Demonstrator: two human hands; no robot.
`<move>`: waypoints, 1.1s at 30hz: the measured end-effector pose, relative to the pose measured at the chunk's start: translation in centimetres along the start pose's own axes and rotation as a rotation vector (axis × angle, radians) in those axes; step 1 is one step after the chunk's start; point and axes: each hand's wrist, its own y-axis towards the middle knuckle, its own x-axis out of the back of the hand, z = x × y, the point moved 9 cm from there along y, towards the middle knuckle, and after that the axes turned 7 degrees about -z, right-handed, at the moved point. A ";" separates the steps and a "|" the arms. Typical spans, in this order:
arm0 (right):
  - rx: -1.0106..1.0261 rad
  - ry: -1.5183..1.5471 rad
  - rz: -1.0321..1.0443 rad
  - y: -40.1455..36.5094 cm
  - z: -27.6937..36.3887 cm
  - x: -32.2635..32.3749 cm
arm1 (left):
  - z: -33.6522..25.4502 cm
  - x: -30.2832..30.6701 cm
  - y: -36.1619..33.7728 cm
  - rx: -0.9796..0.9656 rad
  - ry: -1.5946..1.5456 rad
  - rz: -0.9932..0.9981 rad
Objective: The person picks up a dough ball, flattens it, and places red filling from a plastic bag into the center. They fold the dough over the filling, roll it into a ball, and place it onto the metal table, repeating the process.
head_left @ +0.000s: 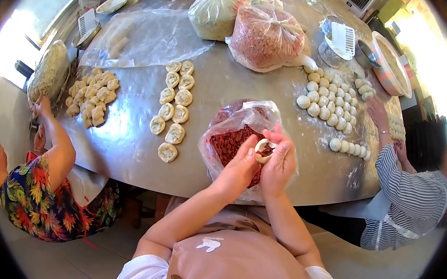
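Observation:
Between my hands, over an open plastic bag of dark red filling [227,143], is a piece of pale dough [261,156] cupped around some red filling. My left hand [242,165] has its fingers against the left side of the dough. On the right side, my right hand [282,158] curls around the same dough, thumb and fingers near its rim. Two columns of pleated round buns [175,134] lie on the metal table to the left of the bag. Many smooth white dough balls [325,112] sit in rows to the right.
Tied bags of green filling [217,16] and pinkish filling [267,38] stand at the back. A plastic sheet [141,39] and dough pieces [92,97] lie left. Co-workers sit at left [46,193] and right [413,188]. A metal bowl [365,54] and a tub [392,63] are at right.

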 end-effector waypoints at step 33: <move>-0.213 0.231 0.287 -1.5 1.4 -1.6 | -6.5 -4.4 -4.3 -1.104 1.329 -0.093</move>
